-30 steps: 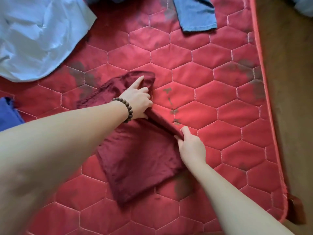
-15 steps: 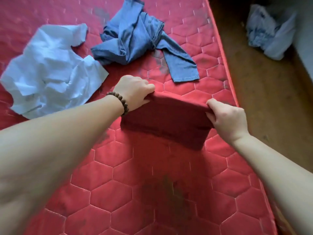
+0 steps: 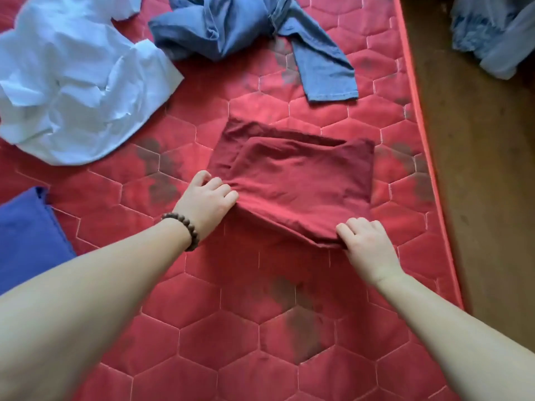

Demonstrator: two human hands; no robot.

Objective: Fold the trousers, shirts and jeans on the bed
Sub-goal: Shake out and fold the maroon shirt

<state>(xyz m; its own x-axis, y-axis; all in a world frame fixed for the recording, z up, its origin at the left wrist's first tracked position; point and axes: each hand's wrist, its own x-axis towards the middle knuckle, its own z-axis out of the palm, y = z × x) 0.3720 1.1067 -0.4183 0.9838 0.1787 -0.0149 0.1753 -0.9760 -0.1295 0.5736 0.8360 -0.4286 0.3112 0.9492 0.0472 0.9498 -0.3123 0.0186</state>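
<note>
on the red quilted mattress, a folded dark red garment lies in a rough rectangle near the right edge, its far part flat and its near edge lifted slightly. the left hand, with a bead bracelet on the wrist, pinches the near left corner with curled fingers; the right hand grips the near right corner the same way. beyond it lie crumpled blue jeans, one leg reaching toward the garment but apart from it. a rumpled pale blue shirt sits far left, and a dark blue cloth lies at the left edge. a pale bundle rests on the brown floor to the right.
</note>
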